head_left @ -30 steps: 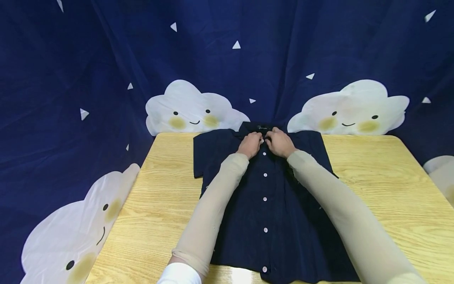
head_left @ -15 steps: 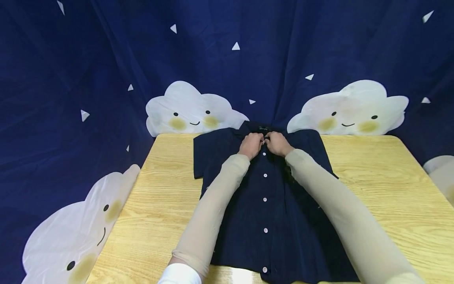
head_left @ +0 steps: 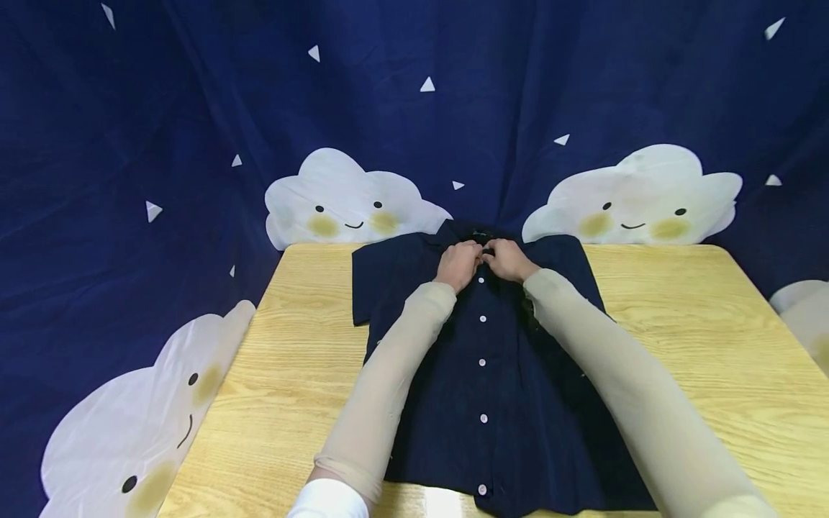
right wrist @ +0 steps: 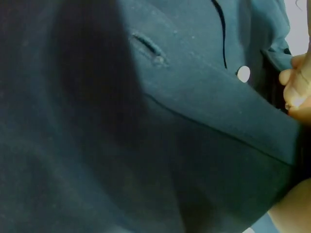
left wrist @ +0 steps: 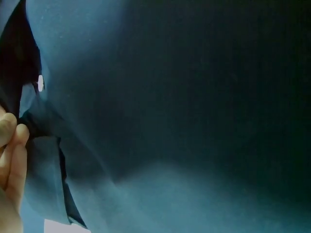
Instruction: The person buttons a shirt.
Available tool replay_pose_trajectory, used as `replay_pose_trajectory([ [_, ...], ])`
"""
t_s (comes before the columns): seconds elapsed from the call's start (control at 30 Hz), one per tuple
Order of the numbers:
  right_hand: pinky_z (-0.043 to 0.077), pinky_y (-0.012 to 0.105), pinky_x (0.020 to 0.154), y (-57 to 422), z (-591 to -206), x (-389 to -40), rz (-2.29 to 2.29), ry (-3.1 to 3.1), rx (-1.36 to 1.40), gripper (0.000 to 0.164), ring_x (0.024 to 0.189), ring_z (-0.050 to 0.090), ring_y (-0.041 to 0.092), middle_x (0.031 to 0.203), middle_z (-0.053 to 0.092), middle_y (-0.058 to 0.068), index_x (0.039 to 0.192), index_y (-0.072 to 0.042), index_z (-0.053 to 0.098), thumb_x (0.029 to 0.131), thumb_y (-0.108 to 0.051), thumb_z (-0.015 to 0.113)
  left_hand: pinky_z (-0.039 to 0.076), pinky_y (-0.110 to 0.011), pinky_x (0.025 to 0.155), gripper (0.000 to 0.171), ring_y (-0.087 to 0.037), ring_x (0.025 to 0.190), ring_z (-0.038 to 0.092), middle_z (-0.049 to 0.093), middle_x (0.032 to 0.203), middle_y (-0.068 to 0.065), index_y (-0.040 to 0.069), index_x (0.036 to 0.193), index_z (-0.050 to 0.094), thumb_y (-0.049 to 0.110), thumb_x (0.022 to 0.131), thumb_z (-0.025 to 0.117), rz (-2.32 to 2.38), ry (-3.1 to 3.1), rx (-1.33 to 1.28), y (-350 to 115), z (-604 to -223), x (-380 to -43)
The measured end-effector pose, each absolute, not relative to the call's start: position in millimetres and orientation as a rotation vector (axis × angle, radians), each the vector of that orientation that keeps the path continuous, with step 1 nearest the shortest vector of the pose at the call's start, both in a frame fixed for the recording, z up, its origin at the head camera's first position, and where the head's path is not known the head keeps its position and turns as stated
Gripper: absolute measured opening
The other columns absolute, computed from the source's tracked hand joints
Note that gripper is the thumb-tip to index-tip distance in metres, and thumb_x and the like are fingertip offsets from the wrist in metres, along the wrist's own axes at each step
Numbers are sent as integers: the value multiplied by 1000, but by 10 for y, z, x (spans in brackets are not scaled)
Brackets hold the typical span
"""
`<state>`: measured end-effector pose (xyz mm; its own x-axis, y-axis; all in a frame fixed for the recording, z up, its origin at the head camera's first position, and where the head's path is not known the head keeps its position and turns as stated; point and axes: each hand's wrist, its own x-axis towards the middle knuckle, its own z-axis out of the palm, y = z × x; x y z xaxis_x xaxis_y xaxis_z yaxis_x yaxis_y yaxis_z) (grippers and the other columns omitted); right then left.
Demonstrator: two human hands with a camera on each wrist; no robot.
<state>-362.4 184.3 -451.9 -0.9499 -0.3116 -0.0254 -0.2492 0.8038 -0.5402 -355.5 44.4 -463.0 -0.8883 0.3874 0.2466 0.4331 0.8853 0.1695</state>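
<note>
A dark navy short-sleeved button-up shirt lies front up, its collar at the far side. A row of several pale buttons runs down its middle. Just below the collar, my left hand pinches the placket's edge. Close beside it, fingertips nearly meeting, my right hand pinches the cloth from the other side. The top button is hidden between the fingers. In the left wrist view, fingertips grip folded cloth below a white button. The right wrist view shows a buttonhole and a white button.
The shirt is spread on a light wood-grain table with rounded far corners. Behind and to the left hangs a dark blue curtain printed with smiling white clouds and small white triangles. Both forearms, in beige sleeves, reach across the shirt.
The right hand has come down and slightly left toward the left hand, its fingers drawing in. The white button seen between the hands earlier is now covered. The shirt lies as before.
</note>
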Motion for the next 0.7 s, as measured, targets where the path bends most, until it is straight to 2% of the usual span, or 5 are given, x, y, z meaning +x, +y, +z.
replay_pose_trajectory([
  [0.1,42,43,88,1832,-4537,-3625,-858,2874,-435,24,99,55,30,113,61,19,115,3,60,96,-9,50,47,-26,64,11,-14,74,59,61,86,5,17,83,63,18,94,60,-341,-2844,-626,429,-4639,-3548],
  [0.37,45,40,80,1820,-4502,-3599,-881,2931,-336,25,86,59,30,107,64,18,112,2,64,93,-13,59,47,-28,62,11,-17,71,59,59,81,2,16,82,59,13,92,62,-406,-2782,-626,440,-4630,-3532],
  [0.53,43,42,87,1838,-4519,-3619,-804,2912,-412,23,96,57,31,111,61,19,112,2,60,95,-13,54,46,-29,60,12,-17,69,59,59,79,2,15,83,55,10,90,63,-440,-2763,-605,457,-4641,-3523],
  [0.7,41,44,91,1854,-4548,-3618,-762,2946,-502,21,102,55,33,112,60,20,110,4,58,92,-8,56,47,-30,62,12,-18,75,62,65,90,1,16,94,53,14,90,65,-525,-2770,-522,482,-4648,-3526],
])
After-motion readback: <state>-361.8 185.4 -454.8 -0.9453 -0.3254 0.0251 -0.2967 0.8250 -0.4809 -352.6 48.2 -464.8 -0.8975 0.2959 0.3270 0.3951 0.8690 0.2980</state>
